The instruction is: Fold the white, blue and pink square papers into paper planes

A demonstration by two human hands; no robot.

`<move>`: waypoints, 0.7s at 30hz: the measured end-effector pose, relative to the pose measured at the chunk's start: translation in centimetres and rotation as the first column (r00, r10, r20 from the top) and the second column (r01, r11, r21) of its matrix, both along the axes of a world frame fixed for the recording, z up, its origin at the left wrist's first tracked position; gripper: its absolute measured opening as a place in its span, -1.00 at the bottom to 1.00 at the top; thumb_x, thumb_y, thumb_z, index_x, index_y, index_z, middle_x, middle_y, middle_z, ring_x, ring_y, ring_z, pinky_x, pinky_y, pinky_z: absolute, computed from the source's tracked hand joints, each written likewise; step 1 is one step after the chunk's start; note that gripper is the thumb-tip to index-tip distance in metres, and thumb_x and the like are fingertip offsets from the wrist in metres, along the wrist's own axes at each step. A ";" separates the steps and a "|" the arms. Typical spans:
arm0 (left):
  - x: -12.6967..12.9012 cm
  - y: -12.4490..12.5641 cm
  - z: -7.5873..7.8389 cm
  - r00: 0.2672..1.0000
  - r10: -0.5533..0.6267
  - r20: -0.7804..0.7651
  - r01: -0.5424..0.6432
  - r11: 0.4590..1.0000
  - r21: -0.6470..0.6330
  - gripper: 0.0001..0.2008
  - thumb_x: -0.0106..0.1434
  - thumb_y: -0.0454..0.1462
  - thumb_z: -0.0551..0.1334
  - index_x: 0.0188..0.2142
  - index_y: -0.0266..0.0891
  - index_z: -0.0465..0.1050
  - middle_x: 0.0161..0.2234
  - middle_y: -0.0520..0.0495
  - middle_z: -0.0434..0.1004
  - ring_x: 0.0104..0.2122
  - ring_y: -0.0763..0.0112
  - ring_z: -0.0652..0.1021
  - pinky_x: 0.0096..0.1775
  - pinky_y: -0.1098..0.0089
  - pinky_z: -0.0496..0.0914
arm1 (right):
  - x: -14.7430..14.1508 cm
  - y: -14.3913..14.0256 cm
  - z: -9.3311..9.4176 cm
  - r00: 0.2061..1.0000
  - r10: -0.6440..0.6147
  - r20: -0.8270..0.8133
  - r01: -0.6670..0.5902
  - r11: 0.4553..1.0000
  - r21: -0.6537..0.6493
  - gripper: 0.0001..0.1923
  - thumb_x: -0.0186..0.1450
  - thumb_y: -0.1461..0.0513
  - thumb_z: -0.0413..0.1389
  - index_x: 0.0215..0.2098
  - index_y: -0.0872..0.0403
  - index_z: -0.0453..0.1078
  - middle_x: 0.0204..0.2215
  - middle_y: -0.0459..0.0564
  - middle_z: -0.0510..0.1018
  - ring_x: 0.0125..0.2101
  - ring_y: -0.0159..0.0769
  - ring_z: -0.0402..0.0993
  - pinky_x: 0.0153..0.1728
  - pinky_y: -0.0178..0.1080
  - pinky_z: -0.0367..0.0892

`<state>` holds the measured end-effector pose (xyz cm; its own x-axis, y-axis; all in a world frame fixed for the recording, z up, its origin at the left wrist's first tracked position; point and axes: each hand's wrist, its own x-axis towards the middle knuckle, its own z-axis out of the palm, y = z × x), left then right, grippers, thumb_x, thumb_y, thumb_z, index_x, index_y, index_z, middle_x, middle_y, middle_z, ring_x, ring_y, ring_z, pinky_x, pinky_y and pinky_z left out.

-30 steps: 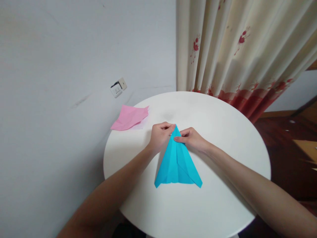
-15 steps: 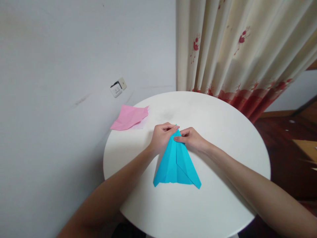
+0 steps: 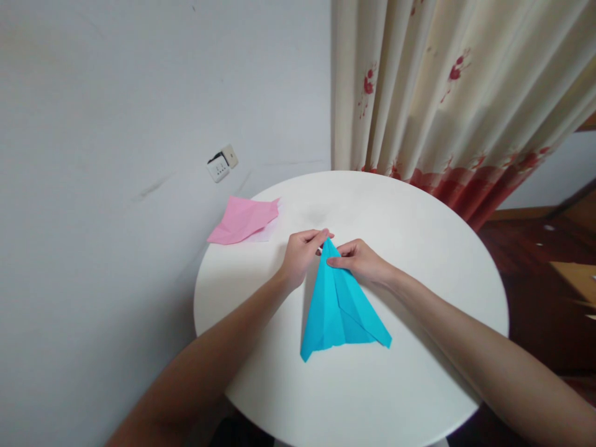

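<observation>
A folded sheet of blue paper (image 3: 331, 310), narrow at the far end and wide toward me, is held over the white round table (image 3: 419, 372). Lengthwise creases and a slanting folded flap show on its upper face. At the narrow tip, my left hand (image 3: 302, 251) has its thumb and fingers closed on the paper's point. Just below the tip on the right edge, my right hand (image 3: 361, 261) pinches the paper, thumb on top and the other fingers partly hidden beneath.
A creased pink sheet of paper (image 3: 244, 220) lies at the table's back left edge, partly overhanging, with a pale sheet under it. A wall with a socket (image 3: 218, 167) stands to the left. A patterned curtain (image 3: 419, 93) hangs behind the table.
The wide end of the blue paper has swung to the right, tilting the sheet. My left hand has shifted slightly left at the tip; my right hand has kept its place.
</observation>
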<state>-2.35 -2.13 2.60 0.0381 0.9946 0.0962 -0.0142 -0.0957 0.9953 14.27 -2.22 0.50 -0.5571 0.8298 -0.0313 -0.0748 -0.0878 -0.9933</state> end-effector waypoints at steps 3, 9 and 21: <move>-0.4 0.3 -0.2 0.995 -0.066 0.068 0.071 0.995 -0.071 -0.56 0.20 0.06 0.27 -0.30 -0.32 0.61 -0.38 -0.14 0.56 -0.38 0.37 0.51 -0.37 0.40 0.33 | 0.0 0.0 0.4 0.998 -0.055 -0.008 0.055 0.998 -0.024 -0.69 0.03 0.05 0.34 -0.53 0.16 0.50 -0.58 -0.08 0.52 -0.59 -0.42 0.31 -0.50 -0.29 0.22; -1.1 0.1 0.3 0.956 -0.287 -0.061 0.274 0.948 -0.164 -0.57 -0.03 -0.03 0.47 -0.27 -0.30 0.59 -0.36 -0.11 0.60 -0.40 0.35 0.53 -0.36 0.39 0.37 | 0.4 0.5 0.8 0.967 -0.255 -0.019 0.254 0.967 -0.026 -0.63 -0.01 0.00 0.35 -0.50 0.16 0.53 -0.58 -0.07 0.52 -0.59 -0.41 0.29 -0.51 -0.29 0.21; -1.7 0.6 -0.1 0.959 -0.113 -0.261 0.098 0.993 -0.072 -0.64 -0.02 -0.03 0.42 -0.45 -0.31 0.55 -0.54 -0.01 0.49 -0.45 0.27 0.52 -0.46 0.38 0.37 | 0.4 0.8 0.0 0.945 -0.323 0.056 0.321 0.946 0.047 -0.61 0.03 -0.01 0.30 -0.61 0.09 0.31 -0.68 -0.19 0.30 -0.63 -0.47 0.12 -0.60 -0.32 0.01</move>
